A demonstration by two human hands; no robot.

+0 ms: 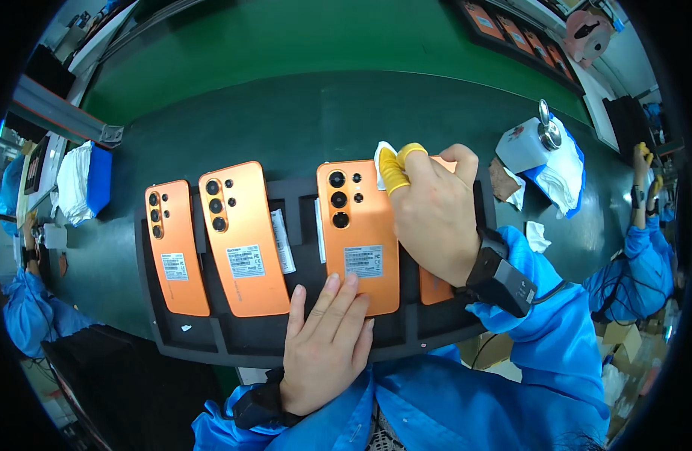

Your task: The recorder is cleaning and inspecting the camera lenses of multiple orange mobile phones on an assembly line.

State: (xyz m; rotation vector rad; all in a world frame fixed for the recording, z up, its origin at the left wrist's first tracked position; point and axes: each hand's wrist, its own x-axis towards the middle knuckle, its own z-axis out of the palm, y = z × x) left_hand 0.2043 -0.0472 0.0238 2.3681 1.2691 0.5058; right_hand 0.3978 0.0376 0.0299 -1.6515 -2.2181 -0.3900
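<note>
Several orange smartphones lie back side up in a black compartment tray [240, 347]. My left hand [327, 346] rests with outstretched fingers on the lower end of the third orange phone [361, 218]. Yellow finger cots cover fingers of my right hand [434, 203], which pinches a white wipe [381, 159] at that phone's upper right edge. Mostly behind my right hand is another orange phone [434, 288]. To the left lie a second phone [244, 240] and a leftmost phone [177, 244], each with a silver label and black-ringed lenses.
A white pump bottle [525, 143] stands beside a blue box of white wipes [567, 180] on the right. One crumpled wipe [537, 236] lies below them. Another blue wipe box [100, 180] is at left. A second phone tray [504, 43] sits far right. Co-workers in blue work at both sides.
</note>
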